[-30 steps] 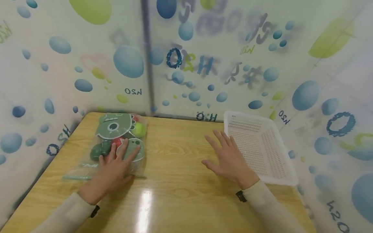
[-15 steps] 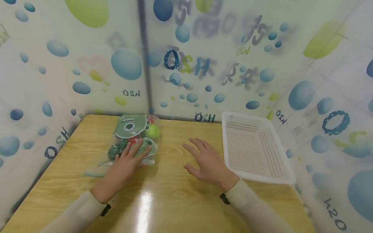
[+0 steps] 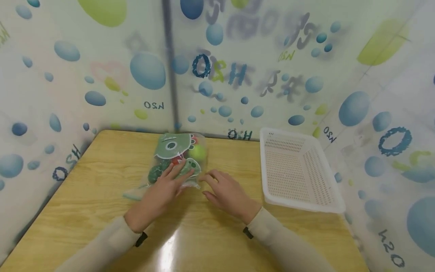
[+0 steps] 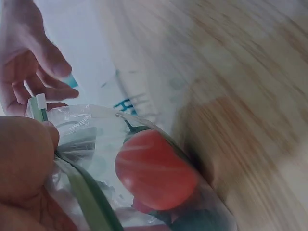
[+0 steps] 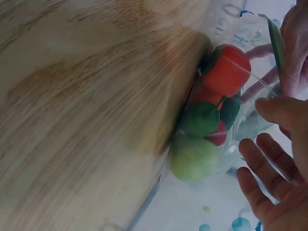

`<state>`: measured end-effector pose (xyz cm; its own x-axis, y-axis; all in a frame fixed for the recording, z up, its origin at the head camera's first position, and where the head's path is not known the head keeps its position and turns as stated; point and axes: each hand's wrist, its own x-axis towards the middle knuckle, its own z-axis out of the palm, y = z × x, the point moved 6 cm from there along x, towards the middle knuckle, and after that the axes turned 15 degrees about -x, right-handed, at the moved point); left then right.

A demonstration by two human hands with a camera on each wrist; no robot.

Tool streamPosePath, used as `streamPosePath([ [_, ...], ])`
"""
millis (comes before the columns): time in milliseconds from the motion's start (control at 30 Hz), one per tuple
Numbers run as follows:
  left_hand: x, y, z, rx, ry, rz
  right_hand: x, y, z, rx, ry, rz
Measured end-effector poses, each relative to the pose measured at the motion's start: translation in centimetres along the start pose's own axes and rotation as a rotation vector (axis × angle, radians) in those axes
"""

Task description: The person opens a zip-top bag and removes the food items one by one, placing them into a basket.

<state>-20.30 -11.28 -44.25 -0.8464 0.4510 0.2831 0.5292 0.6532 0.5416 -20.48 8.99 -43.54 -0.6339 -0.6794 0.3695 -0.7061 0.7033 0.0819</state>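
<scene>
Slid rightward toward the basket point(image 3: 299, 173), the toy-filled bag point(image 3: 176, 158) lies under the flat-fingered left hand point(image 3: 159, 196), the spread right hand point(image 3: 225, 192) just beside it.

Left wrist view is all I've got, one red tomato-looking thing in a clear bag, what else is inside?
Observer: In the right wrist view a green pear-shaped piece lies under the red piece.
Operator: Anything printed on the bag?
Observer: Yes, the head view shows a green cartoon face on the bag.
Operator: Where's the other hand?
Observer: The right hand lies flat on the table, its fingers at the bag's edge.
Operator: Any container nearby?
Observer: A white perforated basket sits on the right.
</scene>
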Motion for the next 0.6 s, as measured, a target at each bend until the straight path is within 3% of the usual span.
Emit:
streamPosePath([
  [333,1.4,1.4,1.1,-0.121,-0.036,0.006,-0.4,0.7,0.0,0.090,0.091,0.016],
  [467,1.5,1.9,1.1,-0.061,0.002,0.012,-0.5,1.0,0.1,0.133,0.071,0.031],
  [600,1.2,3.2,0.7,0.031,0.104,0.106,-0.6,1.2,0.3,0.204,0.018,0.064],
])
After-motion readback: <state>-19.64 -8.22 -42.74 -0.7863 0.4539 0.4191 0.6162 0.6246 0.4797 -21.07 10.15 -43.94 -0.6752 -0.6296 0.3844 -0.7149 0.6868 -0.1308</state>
